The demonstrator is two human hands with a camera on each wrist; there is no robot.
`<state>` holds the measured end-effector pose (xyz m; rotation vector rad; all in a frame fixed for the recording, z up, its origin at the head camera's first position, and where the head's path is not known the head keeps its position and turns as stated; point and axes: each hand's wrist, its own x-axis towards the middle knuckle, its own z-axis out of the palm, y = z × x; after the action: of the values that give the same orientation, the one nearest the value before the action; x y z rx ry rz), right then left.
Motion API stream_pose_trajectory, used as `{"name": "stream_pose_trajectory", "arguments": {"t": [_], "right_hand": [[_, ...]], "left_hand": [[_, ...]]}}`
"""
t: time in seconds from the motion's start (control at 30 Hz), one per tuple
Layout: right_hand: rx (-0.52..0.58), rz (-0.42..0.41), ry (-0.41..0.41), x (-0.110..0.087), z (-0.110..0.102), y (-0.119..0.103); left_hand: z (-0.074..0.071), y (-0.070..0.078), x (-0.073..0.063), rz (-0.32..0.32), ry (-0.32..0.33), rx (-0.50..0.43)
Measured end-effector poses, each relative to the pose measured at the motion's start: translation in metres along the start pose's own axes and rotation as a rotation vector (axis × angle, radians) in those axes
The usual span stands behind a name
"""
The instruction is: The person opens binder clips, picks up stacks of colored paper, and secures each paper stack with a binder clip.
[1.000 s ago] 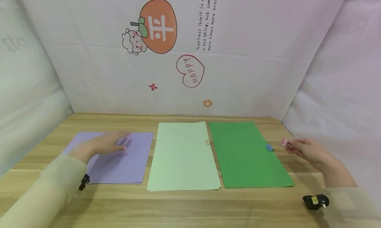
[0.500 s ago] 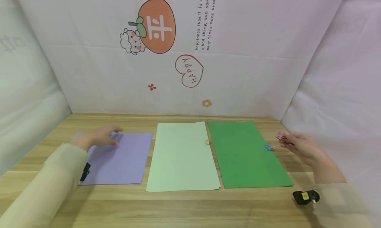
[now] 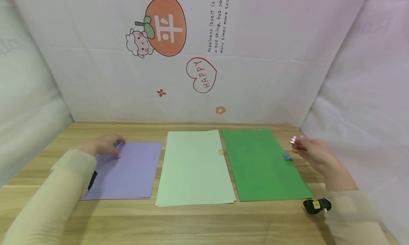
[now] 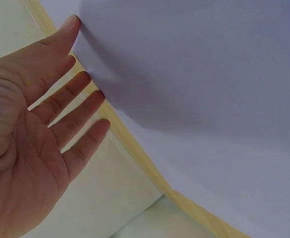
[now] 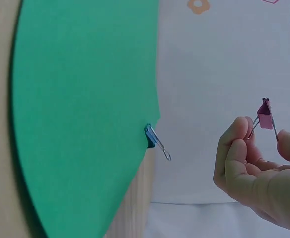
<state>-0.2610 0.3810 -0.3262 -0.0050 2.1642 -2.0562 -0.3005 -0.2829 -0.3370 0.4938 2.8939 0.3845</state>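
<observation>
My right hand pinches a pink binder clip by its wire handles, above the table by the green paper's right edge. In the right wrist view, thumb and fingers press on opposite handles of the pink clip. A blue binder clip sits on the right edge of the green paper, just below that hand. My left hand reaches over the upper left part of the purple paper. In the left wrist view, its fingers are extended, with fingertips right at the edge of the purple sheet.
A pale green paper stack lies in the middle, with a gold binder clip on its right edge. White cloth walls with printed drawings enclose the wooden table at the back and sides.
My right hand has moved left and away from me with the pink binder clip, nearer the green paper. My left hand has shifted left over the purple paper toward its upper left.
</observation>
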Motion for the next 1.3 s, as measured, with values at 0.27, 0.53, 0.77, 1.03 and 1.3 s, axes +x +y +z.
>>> {"name": "stream_pose_trajectory", "arguments": {"t": [0.27, 0.53, 0.77, 1.03, 1.3], "right_hand": [[0.113, 0.015, -0.004, 0.004, 0.008, -0.001], [0.063, 0.032, -0.002, 0.004, 0.008, -0.002], [0.09, 0.024, -0.029, 0.003, 0.009, -0.003], [0.086, -0.003, -0.065, 0.005, 0.012, -0.003], [0.028, 0.028, -0.068, 0.007, 0.016, 0.005]], "left_hand": [[-0.003, -0.001, 0.005, 0.002, -0.02, 0.011], [-0.005, 0.003, 0.007, -0.015, -0.064, 0.02], [-0.005, 0.008, 0.009, -0.089, -0.091, -0.006], [-0.002, 0.004, 0.01, -0.007, -0.051, 0.028], [-0.001, 0.005, 0.006, -0.005, -0.063, 0.085]]}}
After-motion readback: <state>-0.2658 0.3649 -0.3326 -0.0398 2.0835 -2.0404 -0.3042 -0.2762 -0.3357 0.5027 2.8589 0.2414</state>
